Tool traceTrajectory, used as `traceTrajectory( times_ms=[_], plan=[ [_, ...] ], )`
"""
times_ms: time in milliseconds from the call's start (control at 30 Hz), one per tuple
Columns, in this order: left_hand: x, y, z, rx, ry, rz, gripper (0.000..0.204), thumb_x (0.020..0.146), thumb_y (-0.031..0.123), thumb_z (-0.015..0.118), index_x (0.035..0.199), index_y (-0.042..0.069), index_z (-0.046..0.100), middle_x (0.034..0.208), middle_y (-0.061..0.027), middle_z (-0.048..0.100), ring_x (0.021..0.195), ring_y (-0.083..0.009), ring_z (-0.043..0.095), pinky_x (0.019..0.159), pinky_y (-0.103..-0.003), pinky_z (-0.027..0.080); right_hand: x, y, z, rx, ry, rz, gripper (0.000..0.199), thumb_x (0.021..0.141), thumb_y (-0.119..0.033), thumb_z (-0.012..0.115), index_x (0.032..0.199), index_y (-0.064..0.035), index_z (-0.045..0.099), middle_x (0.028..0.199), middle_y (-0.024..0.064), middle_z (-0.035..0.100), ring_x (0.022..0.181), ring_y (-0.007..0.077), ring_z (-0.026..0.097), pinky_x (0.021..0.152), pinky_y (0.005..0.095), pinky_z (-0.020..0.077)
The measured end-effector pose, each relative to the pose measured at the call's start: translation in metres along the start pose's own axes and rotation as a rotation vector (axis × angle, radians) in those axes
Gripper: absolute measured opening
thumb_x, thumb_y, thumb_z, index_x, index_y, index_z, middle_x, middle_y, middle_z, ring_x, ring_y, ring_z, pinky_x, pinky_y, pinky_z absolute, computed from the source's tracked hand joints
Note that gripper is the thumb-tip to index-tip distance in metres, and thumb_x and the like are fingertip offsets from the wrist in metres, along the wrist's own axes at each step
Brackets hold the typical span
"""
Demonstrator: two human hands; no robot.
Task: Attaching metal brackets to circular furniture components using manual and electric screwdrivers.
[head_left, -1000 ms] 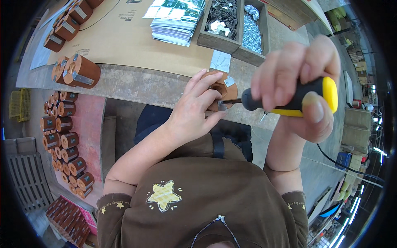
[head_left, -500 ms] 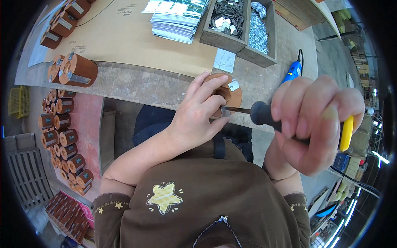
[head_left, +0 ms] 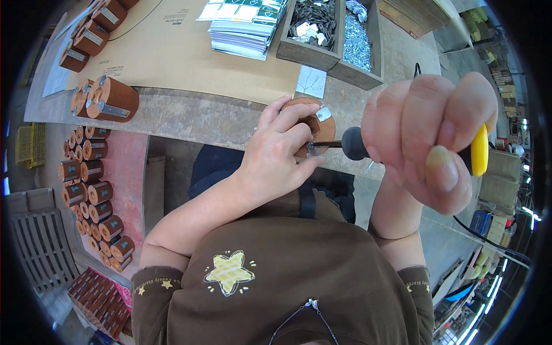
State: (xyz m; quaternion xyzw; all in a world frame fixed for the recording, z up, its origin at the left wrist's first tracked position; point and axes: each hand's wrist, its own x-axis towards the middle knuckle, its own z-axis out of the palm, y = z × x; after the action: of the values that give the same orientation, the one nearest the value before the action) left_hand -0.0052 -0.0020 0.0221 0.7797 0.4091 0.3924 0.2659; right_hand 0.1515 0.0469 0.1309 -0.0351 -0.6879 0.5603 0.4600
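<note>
My left hand [head_left: 271, 150] grips a round reddish-brown wooden piece [head_left: 328, 127] with a hollow centre, at the near edge of the bench. Its fingers reach over the opening, while the thumb lies by a small metal bracket [head_left: 315, 149] on the near side. A silvery metal plate [head_left: 324, 113] sits on the piece's top face. My right hand [head_left: 428, 138] is wrapped round a screwdriver [head_left: 355, 144] with a black and yellow handle. The shaft lies nearly level, and its tip meets the bracket by my left fingers; the screw itself is too small to make out.
Wooden trays hold dark parts [head_left: 313, 23] and silvery screws [head_left: 357, 49] at the back. Beside them are a stack of printed sheets [head_left: 240, 34] and a brown cardboard sheet [head_left: 172, 57]. Similar wooden cylinders [head_left: 118, 100] stand at left, with several more on a lower pink surface [head_left: 123, 172].
My right hand has shifted up and slightly left, its grip turned, with the screwdriver shaft now more level. It now covers the blue tool on the bench. My left hand still grips the wooden piece.
</note>
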Motion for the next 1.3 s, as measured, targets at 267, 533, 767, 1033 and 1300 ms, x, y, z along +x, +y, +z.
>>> traceTrajectory(
  times_ms=[267,533,767,1033,1300],
  plan=[
    [-0.009,0.000,-0.010,0.063,-0.007,-0.031,0.032,0.058,0.007,0.073,0.083,0.002,0.053,0.126,-0.0202,0.037,0.115,-0.0404,0.037,0.096,-0.045,0.033,-0.003,-0.001,0.028,0.023,0.388,-0.111,0.022,0.073,-0.002,0.061,0.081,-0.0052,0.040,0.060,0.0060,0.047,0.046,0.0132,0.044,0.041,0.0247,0.0367],
    [-0.003,0.007,-0.081,-0.184,0.151,0.071,0.027,0.061,-0.006,0.064,0.083,-0.001,0.049,0.117,-0.0208,0.039,0.106,-0.0383,0.044,0.090,-0.040,0.039,-0.017,-0.061,0.004,0.038,0.506,-0.384,0.015,0.082,-0.006,0.052,0.077,-0.0086,0.037,0.064,-0.0002,0.038,0.052,0.0079,0.038,0.052,0.0227,0.0347],
    [0.011,-0.043,-0.267,0.475,0.605,-0.161,0.034,0.061,0.010,0.074,0.089,0.008,0.056,0.122,-0.0176,0.042,0.116,-0.0342,0.040,0.094,-0.037,0.036,-0.037,-0.073,-0.023,-0.023,0.511,-0.366,0.018,0.085,-0.011,0.049,0.072,-0.0098,0.037,0.067,-0.0003,0.034,0.060,0.0077,0.035,0.057,0.0236,0.0293],
    [-0.010,-0.198,-0.400,0.830,0.673,-0.706,0.035,0.057,0.011,0.076,0.089,0.006,0.062,0.095,-0.0134,0.056,0.101,-0.0322,0.046,0.088,-0.037,0.041,-0.036,-0.036,-0.026,-0.229,0.748,-0.233,0.013,0.089,-0.010,0.044,0.078,-0.0091,0.038,0.069,0.0009,0.032,0.061,0.0084,0.032,0.056,0.0235,0.0310],
    [0.002,-0.289,-0.392,0.757,0.756,-0.758,0.037,0.055,0.009,0.079,0.086,0.004,0.061,0.082,-0.0079,0.057,0.099,-0.0262,0.047,0.084,-0.034,0.043,-0.017,-0.025,-0.015,-0.341,0.762,-0.175,0.014,0.090,-0.011,0.043,0.079,-0.0088,0.035,0.069,0.0010,0.030,0.061,0.0088,0.031,0.057,0.0233,0.0321]
  ],
)
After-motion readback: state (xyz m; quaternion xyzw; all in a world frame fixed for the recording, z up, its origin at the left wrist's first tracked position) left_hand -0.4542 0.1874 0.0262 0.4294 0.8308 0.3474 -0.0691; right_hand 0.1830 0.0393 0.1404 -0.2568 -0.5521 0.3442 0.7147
